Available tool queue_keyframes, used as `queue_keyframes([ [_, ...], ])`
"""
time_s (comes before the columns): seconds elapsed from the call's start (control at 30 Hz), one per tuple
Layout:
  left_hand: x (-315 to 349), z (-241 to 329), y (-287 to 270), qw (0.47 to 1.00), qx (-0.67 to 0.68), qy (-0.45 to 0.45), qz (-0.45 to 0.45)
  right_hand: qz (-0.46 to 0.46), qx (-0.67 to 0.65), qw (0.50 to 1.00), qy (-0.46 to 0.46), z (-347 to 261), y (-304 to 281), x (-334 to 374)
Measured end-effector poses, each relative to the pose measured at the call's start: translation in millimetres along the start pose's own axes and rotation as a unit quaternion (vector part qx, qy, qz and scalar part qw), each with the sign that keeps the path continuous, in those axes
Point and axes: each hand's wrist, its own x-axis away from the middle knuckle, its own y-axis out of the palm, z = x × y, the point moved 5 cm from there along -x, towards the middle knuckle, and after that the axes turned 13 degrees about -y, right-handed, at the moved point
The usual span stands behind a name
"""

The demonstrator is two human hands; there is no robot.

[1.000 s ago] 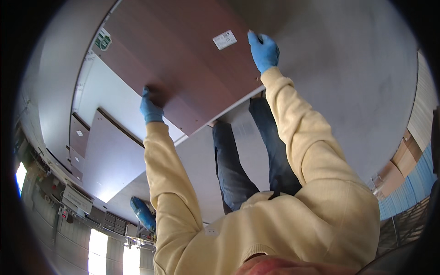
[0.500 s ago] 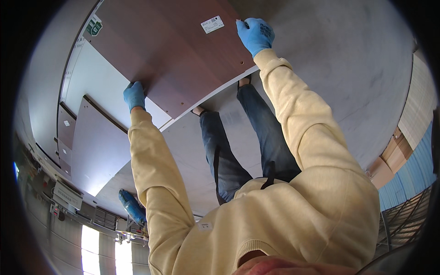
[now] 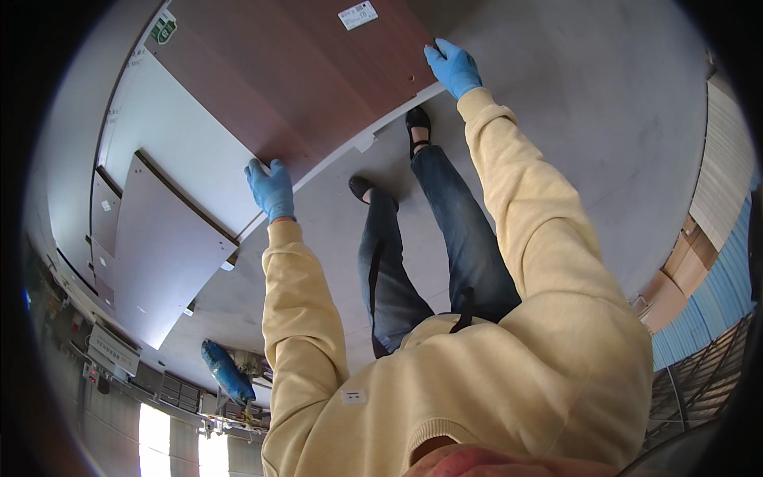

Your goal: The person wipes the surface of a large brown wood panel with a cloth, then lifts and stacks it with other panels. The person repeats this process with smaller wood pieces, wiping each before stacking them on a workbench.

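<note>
Brown panel (image 3: 294, 71) held over grey floor (image 3: 572, 103), above a white board (image 3: 175, 159). Left hand (image 3: 272, 189) (blue glove) grips the panel's near edge; right hand (image 3: 453, 68) clasps the panel's far corner. Grey board (image 3: 159, 270) lies beside the panel. The person's shoes stand just below the panel's edge.

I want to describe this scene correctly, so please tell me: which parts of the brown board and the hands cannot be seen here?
- Brown board, head view: its far end is cut off by the top edge of the picture.
- Left hand: the fingertips curl under the board's edge and are hidden.
- Right hand: the palm side is hidden against the board's corner.
- White panels at left: their far edges blur into the dark fisheye rim.
</note>
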Motion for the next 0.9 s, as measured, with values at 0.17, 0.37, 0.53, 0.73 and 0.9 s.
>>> queue_keyframes([
  [0.17, 27, 7, 22, 0.997, 0.035, 0.008, 0.068, -0.013, -0.015, 1.0, -0.002, 9, 5, 0],
  [0.37, 33, 7, 17, 0.995, 0.067, -0.005, 0.071, 0.037, -0.007, 0.998, -0.053, -4, -3, 10],
  [0.53, 31, 7, 11, 0.993, 0.095, -0.032, 0.06, -0.014, -0.01, 0.999, -0.039, 0, 3, 23],
  [0.73, 32, -5, 20, 0.991, 0.097, -0.023, 0.084, -0.034, -0.005, 0.999, -0.027, -2, -3, 31],
  [0.9, 41, 5, 14, 0.994, 0.072, -0.021, 0.074, -0.025, -0.006, 0.999, -0.027, 2, -2, 37],
])
